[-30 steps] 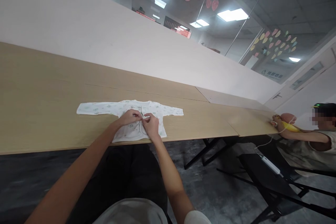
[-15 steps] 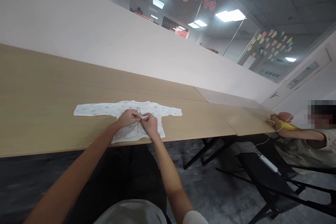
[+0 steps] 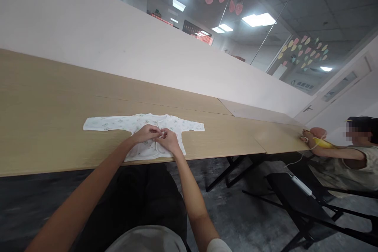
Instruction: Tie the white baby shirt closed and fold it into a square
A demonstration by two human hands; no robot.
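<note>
A small white long-sleeved baby shirt (image 3: 141,149) with a faint print lies spread on the wooden table (image 3: 53,141), sleeves out to both sides and hem close to the front edge. My left hand (image 3: 147,133) and my right hand (image 3: 169,140) meet at the middle of its front opening. Both have their fingertips pinched on the cloth along the opening's edge. Whatever small part sits between the fingertips is hidden by the fingers.
At the far right a person (image 3: 354,161) sits at the table, arms on it near a yellow thing (image 3: 323,142). A black chair (image 3: 298,197) bearing a white power strip (image 3: 301,185) stands there. A white wall (image 3: 124,55) borders the table's back.
My hands have shifted slightly along the shirt's opening, with the fingertips drawn closer together. The shirt lies nearly as before. The person at the right has turned their head a little.
</note>
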